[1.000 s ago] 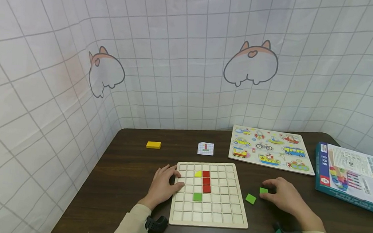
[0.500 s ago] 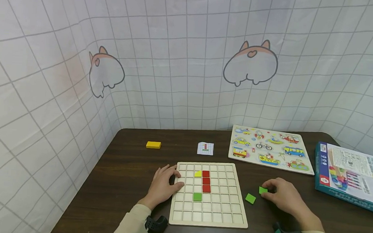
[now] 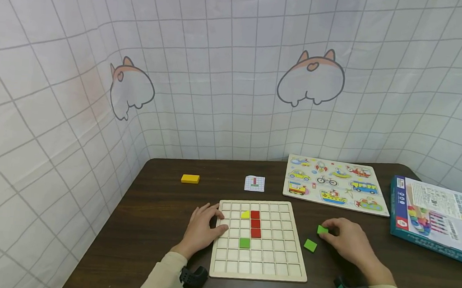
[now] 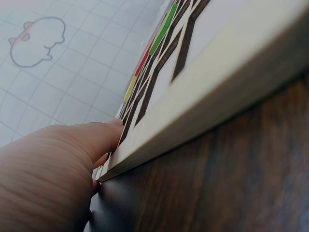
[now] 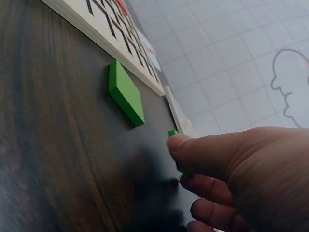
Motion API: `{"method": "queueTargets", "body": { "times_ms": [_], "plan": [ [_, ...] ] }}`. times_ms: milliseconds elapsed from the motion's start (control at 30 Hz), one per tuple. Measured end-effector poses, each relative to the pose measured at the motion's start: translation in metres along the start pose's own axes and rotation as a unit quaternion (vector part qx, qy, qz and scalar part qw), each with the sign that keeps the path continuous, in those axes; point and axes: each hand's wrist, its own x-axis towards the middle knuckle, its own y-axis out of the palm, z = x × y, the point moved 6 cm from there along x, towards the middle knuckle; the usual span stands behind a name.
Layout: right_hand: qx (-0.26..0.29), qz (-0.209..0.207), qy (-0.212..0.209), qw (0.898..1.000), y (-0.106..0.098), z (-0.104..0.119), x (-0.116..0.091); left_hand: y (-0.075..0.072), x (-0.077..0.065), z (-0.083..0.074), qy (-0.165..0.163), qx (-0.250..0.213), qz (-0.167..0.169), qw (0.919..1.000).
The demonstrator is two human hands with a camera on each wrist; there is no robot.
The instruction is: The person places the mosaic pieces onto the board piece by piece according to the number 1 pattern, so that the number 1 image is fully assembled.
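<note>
A pale wooden grid board point(image 3: 272, 257) lies on the table, holding a yellow tile point(image 3: 245, 214), a column of red tiles point(image 3: 255, 223) and a green square tile point(image 3: 245, 243). My left hand point(image 3: 201, 231) grips its left edge; in the left wrist view the thumb point(image 4: 104, 137) lies over the rim and the other fingers are mostly hidden. Right of the board, my right hand point(image 3: 349, 242) pinches a second green tile point(image 3: 322, 230) between thumb and fingers. A third green tile point(image 5: 126, 94) lies flat on the table between that hand and the board.
Behind the board are a small gridded card point(image 3: 254, 184) with a red and green pattern and a yellow block point(image 3: 190, 179). A vehicle picture puzzle point(image 3: 335, 185) lies at the back right, beside a teal-edged box point(image 3: 438, 219). A white gridded curtain point(image 3: 220, 71) surrounds the table.
My right hand has shifted slightly left and away from me, carrying the pinched green tile along. The left hand and the board have stayed in place.
</note>
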Motion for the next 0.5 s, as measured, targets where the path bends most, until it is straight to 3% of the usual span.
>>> {"method": "queueTargets", "body": {
  "times_ms": [500],
  "plan": [
    [0.008,-0.035,-0.020,0.999,0.0022,0.0088,0.0009,0.0001,0.0005,0.0003,0.003,0.002,-0.001,1.0000]
  ]
}}
